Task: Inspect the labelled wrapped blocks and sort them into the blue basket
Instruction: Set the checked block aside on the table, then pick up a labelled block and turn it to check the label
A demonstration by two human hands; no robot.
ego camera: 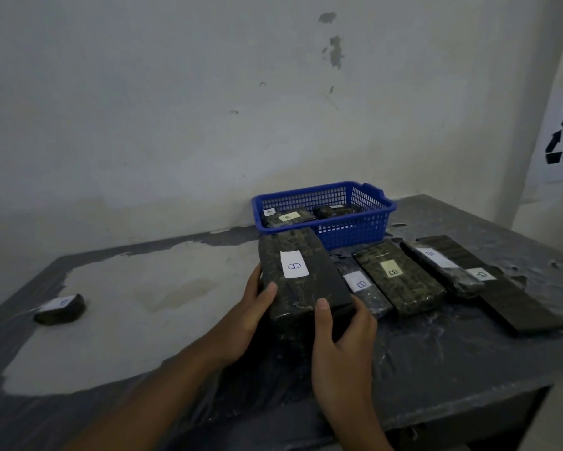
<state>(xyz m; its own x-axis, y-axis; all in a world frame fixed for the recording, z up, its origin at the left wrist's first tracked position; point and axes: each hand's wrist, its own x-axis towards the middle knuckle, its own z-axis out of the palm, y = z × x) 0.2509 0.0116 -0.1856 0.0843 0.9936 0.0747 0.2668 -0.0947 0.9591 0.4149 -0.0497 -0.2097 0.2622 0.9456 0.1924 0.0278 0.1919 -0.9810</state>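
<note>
A long dark wrapped block [301, 278] with a white label marked B is lifted at its near end, between both hands. My left hand [252, 312] grips its left side, thumb on top. My right hand [341, 340] grips the near right corner, thumb on the top face. The block's far end points at the blue basket [354, 227], which stands by the wall and holds two or three wrapped blocks [288, 218]. To the right on the table lie a narrow labelled block [363, 289], a greenish block [398, 276] with a yellow label, and another labelled block [442, 266].
A long flat dark slab [514, 297] lies at the far right, near the table's right edge. A small dark wrapped lump [60, 309] with a label sits alone at the left. The table [150, 320] is worn pale in its left half. A recycling sign hangs on the right wall.
</note>
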